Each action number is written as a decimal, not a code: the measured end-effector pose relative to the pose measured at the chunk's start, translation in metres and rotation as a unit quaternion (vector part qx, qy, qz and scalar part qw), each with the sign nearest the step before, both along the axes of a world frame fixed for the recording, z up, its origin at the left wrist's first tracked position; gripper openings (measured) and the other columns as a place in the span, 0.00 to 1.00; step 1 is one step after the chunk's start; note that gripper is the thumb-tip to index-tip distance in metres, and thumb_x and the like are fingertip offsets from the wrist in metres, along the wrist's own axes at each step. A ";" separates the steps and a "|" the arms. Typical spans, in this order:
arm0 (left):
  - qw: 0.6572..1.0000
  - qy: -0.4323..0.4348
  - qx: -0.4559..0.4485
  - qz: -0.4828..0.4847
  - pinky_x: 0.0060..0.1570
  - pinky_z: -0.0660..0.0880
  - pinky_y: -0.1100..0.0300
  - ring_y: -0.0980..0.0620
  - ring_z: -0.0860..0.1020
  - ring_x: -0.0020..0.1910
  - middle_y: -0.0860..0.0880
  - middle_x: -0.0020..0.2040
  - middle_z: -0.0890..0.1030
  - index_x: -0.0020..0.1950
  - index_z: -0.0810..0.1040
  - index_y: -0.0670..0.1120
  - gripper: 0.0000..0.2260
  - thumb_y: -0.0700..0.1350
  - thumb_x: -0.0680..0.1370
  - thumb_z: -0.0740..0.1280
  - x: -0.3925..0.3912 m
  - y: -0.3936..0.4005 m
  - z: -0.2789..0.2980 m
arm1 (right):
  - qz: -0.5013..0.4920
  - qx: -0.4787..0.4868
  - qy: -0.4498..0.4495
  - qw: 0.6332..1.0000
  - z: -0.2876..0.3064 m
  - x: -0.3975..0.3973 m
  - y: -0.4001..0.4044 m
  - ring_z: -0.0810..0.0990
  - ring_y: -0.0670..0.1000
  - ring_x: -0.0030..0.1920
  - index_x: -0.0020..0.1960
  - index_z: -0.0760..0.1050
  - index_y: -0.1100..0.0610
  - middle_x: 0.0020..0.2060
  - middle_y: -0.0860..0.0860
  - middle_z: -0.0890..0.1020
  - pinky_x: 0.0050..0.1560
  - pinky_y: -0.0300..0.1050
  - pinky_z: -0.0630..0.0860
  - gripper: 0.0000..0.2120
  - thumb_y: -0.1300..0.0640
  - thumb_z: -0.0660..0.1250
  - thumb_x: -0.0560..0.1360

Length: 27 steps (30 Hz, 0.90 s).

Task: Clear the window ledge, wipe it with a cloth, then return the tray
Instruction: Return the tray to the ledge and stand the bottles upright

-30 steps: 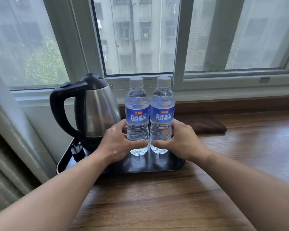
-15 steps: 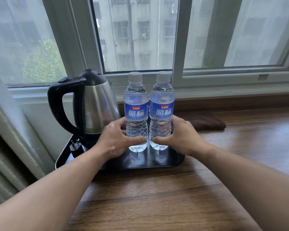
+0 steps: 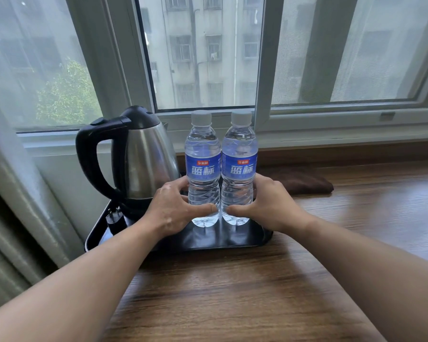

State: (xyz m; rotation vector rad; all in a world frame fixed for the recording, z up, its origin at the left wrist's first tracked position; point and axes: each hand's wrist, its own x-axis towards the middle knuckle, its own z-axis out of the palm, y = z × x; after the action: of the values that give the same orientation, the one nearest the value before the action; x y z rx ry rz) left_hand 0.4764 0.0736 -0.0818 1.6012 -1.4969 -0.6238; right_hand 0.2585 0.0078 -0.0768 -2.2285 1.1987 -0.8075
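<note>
A black tray (image 3: 232, 243) sits on the wooden window ledge (image 3: 232, 292) at the left. On it stand a steel kettle (image 3: 146, 166) with a black handle and two clear water bottles with blue labels. My left hand (image 3: 171, 211) grips the lower part of the left bottle (image 3: 202, 166). My right hand (image 3: 272, 206) grips the lower part of the right bottle (image 3: 239, 166). The bottles are upright and touch each other, their bases just above the tray. A dark brown cloth (image 3: 304, 182) lies folded on the ledge behind my right hand.
The kettle's plug (image 3: 114, 215) lies on the tray's left end. A curtain (image 3: 8, 230) hangs at the left edge. The window frame (image 3: 331, 134) runs along the back of the ledge. Bare wood stretches to the right and towards me.
Both hands have kept their grip on the bottles. The bottles now appear lifted slightly off the tray, and the view has shifted a little.
</note>
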 end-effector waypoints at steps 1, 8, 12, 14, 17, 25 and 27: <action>1.000 0.001 0.001 -0.001 0.55 0.82 0.48 0.55 0.86 0.46 0.58 0.47 0.87 0.54 0.81 0.59 0.23 0.52 0.62 0.84 -0.001 0.002 0.001 | 0.001 0.001 0.000 1.000 0.001 -0.001 0.002 0.81 0.36 0.46 0.53 0.78 0.45 0.43 0.38 0.85 0.48 0.34 0.76 0.21 0.46 0.81 0.63; 1.000 -0.002 0.005 0.003 0.54 0.82 0.48 0.56 0.86 0.46 0.58 0.46 0.87 0.54 0.81 0.59 0.22 0.51 0.64 0.84 -0.007 0.016 0.000 | 0.006 0.001 -0.007 1.000 0.000 -0.006 0.014 0.81 0.34 0.45 0.52 0.78 0.44 0.42 0.37 0.84 0.43 0.27 0.73 0.21 0.46 0.81 0.63; 1.000 0.002 0.005 0.001 0.54 0.82 0.49 0.55 0.86 0.46 0.57 0.47 0.87 0.55 0.81 0.58 0.23 0.50 0.64 0.84 -0.011 0.025 0.000 | 0.014 0.001 -0.012 1.000 -0.001 -0.011 0.023 0.80 0.33 0.44 0.53 0.78 0.44 0.41 0.36 0.84 0.41 0.25 0.72 0.21 0.47 0.81 0.63; 1.000 0.002 0.002 0.001 0.53 0.82 0.50 0.57 0.86 0.45 0.58 0.46 0.87 0.55 0.81 0.57 0.22 0.50 0.64 0.84 -0.014 0.030 0.000 | 0.017 -0.004 -0.014 1.000 -0.001 -0.013 0.027 0.80 0.32 0.44 0.53 0.78 0.44 0.41 0.35 0.84 0.41 0.25 0.71 0.21 0.47 0.81 0.63; 1.000 -0.003 0.000 0.001 0.53 0.82 0.52 0.57 0.86 0.45 0.58 0.46 0.87 0.55 0.81 0.58 0.22 0.49 0.65 0.84 -0.018 0.037 0.000 | 0.019 -0.009 -0.017 1.000 -0.002 -0.016 0.034 0.80 0.32 0.44 0.51 0.78 0.44 0.40 0.35 0.84 0.40 0.25 0.72 0.21 0.47 0.82 0.62; 0.999 -0.030 0.003 0.010 0.52 0.82 0.55 0.60 0.85 0.43 0.60 0.45 0.87 0.55 0.82 0.58 0.22 0.52 0.64 0.84 -0.022 0.046 0.001 | 0.021 -0.011 -0.023 0.999 -0.006 -0.021 0.042 0.81 0.33 0.44 0.52 0.78 0.45 0.41 0.37 0.85 0.44 0.28 0.75 0.21 0.47 0.82 0.62; 0.999 -0.034 0.002 0.014 0.53 0.82 0.55 0.60 0.85 0.43 0.61 0.45 0.87 0.54 0.82 0.58 0.22 0.52 0.64 0.84 -0.023 0.046 0.001 | 0.018 -0.013 -0.023 0.999 -0.008 -0.021 0.041 0.82 0.34 0.44 0.53 0.78 0.45 0.42 0.37 0.85 0.46 0.31 0.76 0.22 0.46 0.81 0.62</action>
State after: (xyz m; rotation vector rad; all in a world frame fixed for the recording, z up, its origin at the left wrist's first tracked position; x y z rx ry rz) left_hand 0.4536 0.1200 -0.0813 1.6597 -1.5205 -0.5613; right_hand 0.2377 0.0487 -0.0847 -2.2341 1.1301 -0.8592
